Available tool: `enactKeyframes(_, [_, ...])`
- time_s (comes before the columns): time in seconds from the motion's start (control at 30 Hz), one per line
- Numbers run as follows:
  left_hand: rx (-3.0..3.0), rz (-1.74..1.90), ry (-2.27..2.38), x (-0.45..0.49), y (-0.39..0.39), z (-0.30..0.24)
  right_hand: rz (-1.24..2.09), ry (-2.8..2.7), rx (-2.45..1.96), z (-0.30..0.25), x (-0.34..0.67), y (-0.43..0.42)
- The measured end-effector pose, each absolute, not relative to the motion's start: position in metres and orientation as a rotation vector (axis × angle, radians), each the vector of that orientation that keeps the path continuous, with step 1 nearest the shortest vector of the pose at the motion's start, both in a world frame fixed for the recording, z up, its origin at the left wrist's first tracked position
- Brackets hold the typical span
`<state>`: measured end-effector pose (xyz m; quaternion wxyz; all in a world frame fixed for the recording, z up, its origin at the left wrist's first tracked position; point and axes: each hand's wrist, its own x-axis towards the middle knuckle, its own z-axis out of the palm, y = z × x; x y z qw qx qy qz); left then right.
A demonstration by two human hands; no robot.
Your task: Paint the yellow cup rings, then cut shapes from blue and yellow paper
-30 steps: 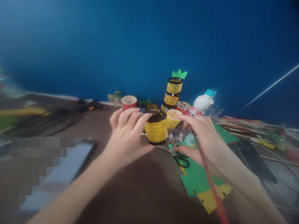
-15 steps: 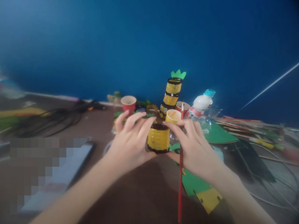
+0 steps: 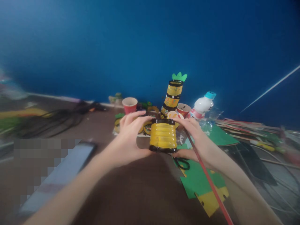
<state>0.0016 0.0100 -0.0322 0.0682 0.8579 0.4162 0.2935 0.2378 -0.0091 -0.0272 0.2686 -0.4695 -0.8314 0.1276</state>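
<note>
A yellow ribbed cylinder (image 3: 163, 136) with black-painted edges is held up in front of me; whether it is a can or a cut piece of bottle I cannot tell. My left hand (image 3: 127, 136) pinches its left side, fingers at the top edge and thumb at the bottom. On the opposite side my right hand (image 3: 195, 136) grips it the same way. A red-handled paintbrush (image 3: 209, 178) is also tucked in my right hand, its tip near a pale cup with yellow paint (image 3: 174, 114) and its handle slanting down to the right.
Behind stand a leaning tower of yellow-and-black cylinders (image 3: 173, 95), a red cup (image 3: 130, 105) and a white bottle with blue cap (image 3: 203, 103). Green sheet pieces (image 3: 197, 182) lie on the brown table (image 3: 131, 193). Sticks (image 3: 241, 126) lie right, black cables (image 3: 61, 118) left.
The cylinder has come nearer and turned so that its ribbed side faces me more fully. My fingers have spread wider around it. The paintbrush has swung from upright to slanting down right.
</note>
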Motion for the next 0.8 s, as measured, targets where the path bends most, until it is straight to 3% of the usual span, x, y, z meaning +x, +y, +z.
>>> enactKeyframes(0.23, [2.781, 0.982, 1.446, -0.002, 0.018, -0.036, 0.467, -2.084, -1.350, -0.022, 0.244, -0.012])
enactKeyframes(0.53, [2.892, 1.080, 1.529, -0.004, 0.018, -0.040, 0.739, -1.485, -0.823, -0.019, 0.234, -0.018])
enactKeyframes(0.8, [2.931, 1.074, 1.538, 0.000, 0.013, -0.038, 0.906, -1.485, -0.714, -0.021, 0.219, -0.028])
